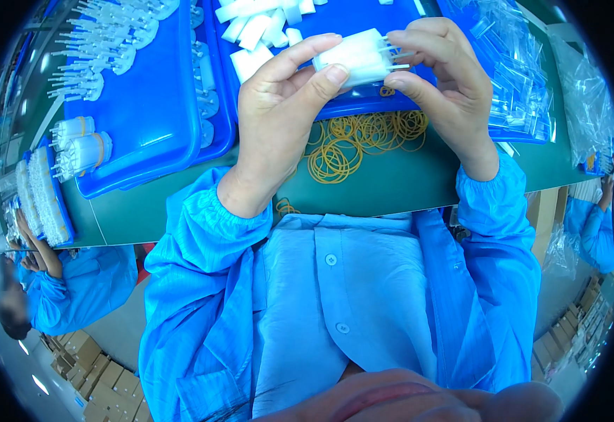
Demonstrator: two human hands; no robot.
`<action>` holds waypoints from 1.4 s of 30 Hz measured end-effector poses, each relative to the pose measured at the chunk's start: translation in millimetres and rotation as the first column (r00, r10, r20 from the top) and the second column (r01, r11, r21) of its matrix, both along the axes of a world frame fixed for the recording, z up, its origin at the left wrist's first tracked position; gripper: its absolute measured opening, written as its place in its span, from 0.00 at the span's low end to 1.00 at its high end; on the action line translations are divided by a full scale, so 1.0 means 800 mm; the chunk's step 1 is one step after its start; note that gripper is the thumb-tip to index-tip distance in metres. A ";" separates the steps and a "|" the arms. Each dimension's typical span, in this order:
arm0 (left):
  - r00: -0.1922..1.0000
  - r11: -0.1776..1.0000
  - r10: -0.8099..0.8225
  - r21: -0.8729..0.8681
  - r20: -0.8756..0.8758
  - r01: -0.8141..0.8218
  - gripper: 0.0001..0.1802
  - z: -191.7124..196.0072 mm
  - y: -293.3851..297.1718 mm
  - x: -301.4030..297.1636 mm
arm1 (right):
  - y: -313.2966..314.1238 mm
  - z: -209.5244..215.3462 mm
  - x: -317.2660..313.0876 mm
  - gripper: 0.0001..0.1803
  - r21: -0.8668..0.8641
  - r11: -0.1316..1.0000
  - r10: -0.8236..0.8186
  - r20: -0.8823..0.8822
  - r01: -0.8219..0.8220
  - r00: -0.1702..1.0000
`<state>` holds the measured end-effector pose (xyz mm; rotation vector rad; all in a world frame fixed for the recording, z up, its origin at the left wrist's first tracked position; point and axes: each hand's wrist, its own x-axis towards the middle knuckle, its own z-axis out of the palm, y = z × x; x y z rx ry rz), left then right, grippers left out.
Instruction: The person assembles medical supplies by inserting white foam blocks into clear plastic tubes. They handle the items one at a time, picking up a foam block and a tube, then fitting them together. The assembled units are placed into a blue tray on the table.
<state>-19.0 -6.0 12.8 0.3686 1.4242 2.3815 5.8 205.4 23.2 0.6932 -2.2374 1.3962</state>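
Note:
A white foam-wrapped bundle [354, 59] with several thin white stems sticking out of its right end is held up over the blue trays. My left hand [282, 105] grips its left side between thumb and fingers. My right hand [451, 81] is curled round the stem end, its thumb and fingertips at the stems; how firmly they press is hard to see. Below both hands, a loose heap of yellow rubber bands [363, 137] lies on the green table [384, 183]. A few brownish bands show just beneath the bundle.
White foam pieces [261, 28] lie in the middle tray. The left blue tray [145, 119] carries rows of white stemmed parts [110, 35], plus banded bundles [85, 148] at its corner. Clear plastic pieces [511, 70] fill the right tray. Co-workers sit on both sides.

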 end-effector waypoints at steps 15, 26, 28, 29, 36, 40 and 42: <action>0.981 0.990 0.116 -0.062 -0.155 -0.127 0.21 -0.001 -0.004 -0.006 | 0.175 0.053 0.004 0.11 0.888 0.254 -0.668 -0.126 0.384 0.734; 0.958 0.994 0.078 -0.050 -0.275 -0.096 0.21 -0.005 -0.004 -0.005 | 0.147 0.043 0.005 0.11 0.213 0.875 -0.480 0.280 0.434 0.831; 0.923 0.988 0.098 -0.073 -0.373 -0.135 0.22 -0.006 -0.004 -0.006 | 0.105 0.060 0.006 0.13 -0.057 0.981 -0.150 0.370 0.183 0.917; 0.901 0.985 0.103 -0.083 -0.421 -0.152 0.22 -0.006 -0.005 -0.006 | 0.088 0.058 0.002 0.14 -0.100 0.987 -0.082 0.360 0.125 0.929; 0.854 0.976 0.084 -0.131 -0.513 -0.175 0.22 -0.013 -0.008 -0.008 | 0.056 0.012 -0.016 0.17 -0.457 0.889 0.178 0.376 0.015 0.909; 0.822 0.964 0.086 -0.162 -0.563 -0.212 0.21 -0.014 -0.008 -0.008 | 0.061 -0.003 -0.018 0.14 -0.551 0.834 0.280 0.382 -0.027 0.881; 0.816 0.963 0.116 -0.138 -0.567 -0.232 0.20 -0.017 -0.008 -0.008 | 0.058 -0.006 -0.015 0.14 -0.541 0.841 0.250 0.384 -0.003 0.889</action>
